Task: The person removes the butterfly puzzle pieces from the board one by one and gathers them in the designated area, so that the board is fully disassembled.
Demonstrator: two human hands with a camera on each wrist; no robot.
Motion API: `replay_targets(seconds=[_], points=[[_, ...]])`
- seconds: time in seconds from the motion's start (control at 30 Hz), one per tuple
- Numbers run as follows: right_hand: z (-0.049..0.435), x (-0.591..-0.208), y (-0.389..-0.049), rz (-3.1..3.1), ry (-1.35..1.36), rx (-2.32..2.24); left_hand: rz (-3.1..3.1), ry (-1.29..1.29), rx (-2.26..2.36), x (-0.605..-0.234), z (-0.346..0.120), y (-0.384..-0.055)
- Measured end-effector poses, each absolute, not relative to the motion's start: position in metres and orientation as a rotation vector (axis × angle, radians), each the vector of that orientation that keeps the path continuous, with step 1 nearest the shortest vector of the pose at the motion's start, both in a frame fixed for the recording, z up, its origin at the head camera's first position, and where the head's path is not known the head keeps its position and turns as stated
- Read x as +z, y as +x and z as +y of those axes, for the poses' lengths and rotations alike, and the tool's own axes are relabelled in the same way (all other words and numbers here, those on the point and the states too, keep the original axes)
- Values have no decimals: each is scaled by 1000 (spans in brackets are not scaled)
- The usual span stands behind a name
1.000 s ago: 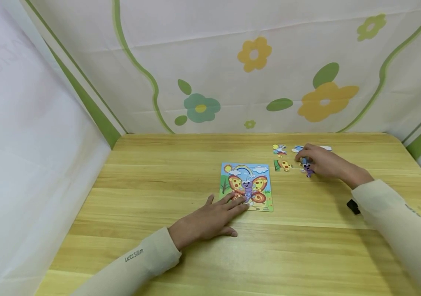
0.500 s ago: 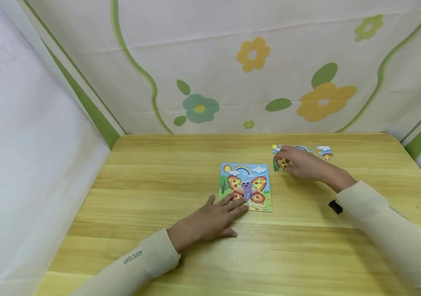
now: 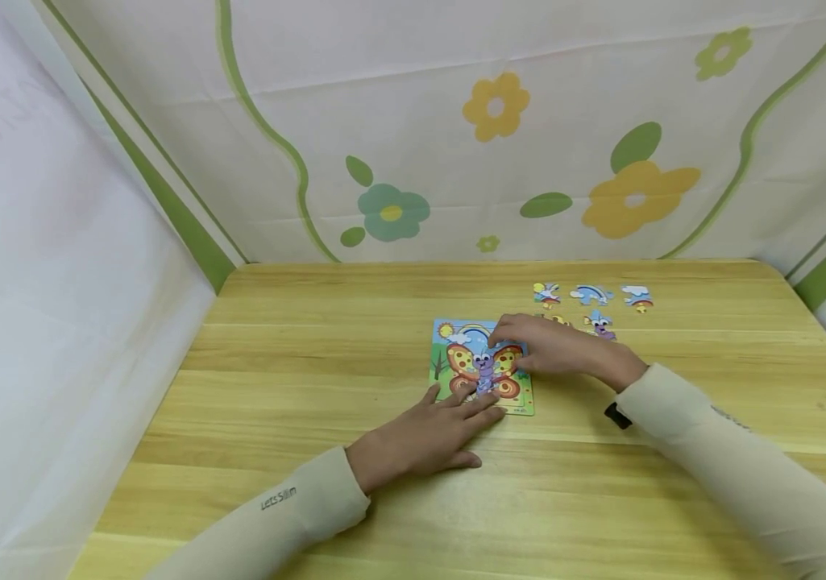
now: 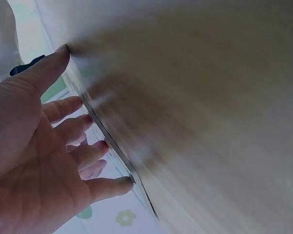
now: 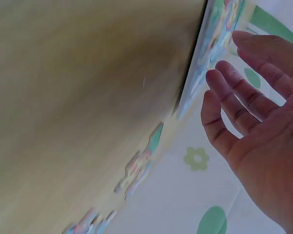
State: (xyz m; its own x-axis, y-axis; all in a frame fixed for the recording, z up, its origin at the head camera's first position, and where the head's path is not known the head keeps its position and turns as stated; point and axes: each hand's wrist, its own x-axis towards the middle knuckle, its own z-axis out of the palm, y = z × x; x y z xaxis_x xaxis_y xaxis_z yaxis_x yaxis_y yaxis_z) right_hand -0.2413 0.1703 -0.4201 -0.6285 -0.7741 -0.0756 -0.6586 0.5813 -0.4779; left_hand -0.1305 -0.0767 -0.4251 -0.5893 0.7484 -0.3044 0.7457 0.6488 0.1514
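A square butterfly jigsaw board point(image 3: 442, 366) lies on the wooden table. My left hand point(image 3: 430, 435) rests its outstretched fingers on the board's lower edge. In the left wrist view those fingertips point(image 4: 124, 184) meet the thin edge of the board. Above the board's upper right part is my right hand point(image 3: 546, 346), its fingers loosely bent. The right wrist view shows nothing between its thumb and fingers point(image 5: 212, 105), which stand off the board. Part of the butterfly's right wing and the cloud corner are hidden behind this hand.
Loose puzzle pieces lie to the right of the board: a sun piece point(image 3: 546, 293), a rainbow piece point(image 3: 591, 295), a cloud piece point(image 3: 636, 297) and a purple butterfly-body piece point(image 3: 602, 325). A green-and-yellow wing piece point(image 5: 156, 140) is partly covered in the head view. A flowered curtain point(image 3: 456, 177) hangs behind the table.
My right hand has moved left from the loose pieces to over the board, leaving the purple piece lying on the table. My left hand has shifted slightly right along the board's edge.
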Motion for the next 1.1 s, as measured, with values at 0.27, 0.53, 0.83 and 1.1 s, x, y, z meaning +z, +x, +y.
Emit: replay_targets(seconds=[0.27,0.53,0.83,1.1], points=[[161,-424,-239,2527,-1171,-529,2528,1186,6,-426,-77,-131],[157,-424,-237,2518,-1164,-505,2521,1179,18,-425,-77,-131],[153,-422,-242,2438,-1135,-530,2507,1148,16,-423,-75,-130],[150,-419,-242,2423,-1134,-520,2502,1159,27,-423,-75,-130]])
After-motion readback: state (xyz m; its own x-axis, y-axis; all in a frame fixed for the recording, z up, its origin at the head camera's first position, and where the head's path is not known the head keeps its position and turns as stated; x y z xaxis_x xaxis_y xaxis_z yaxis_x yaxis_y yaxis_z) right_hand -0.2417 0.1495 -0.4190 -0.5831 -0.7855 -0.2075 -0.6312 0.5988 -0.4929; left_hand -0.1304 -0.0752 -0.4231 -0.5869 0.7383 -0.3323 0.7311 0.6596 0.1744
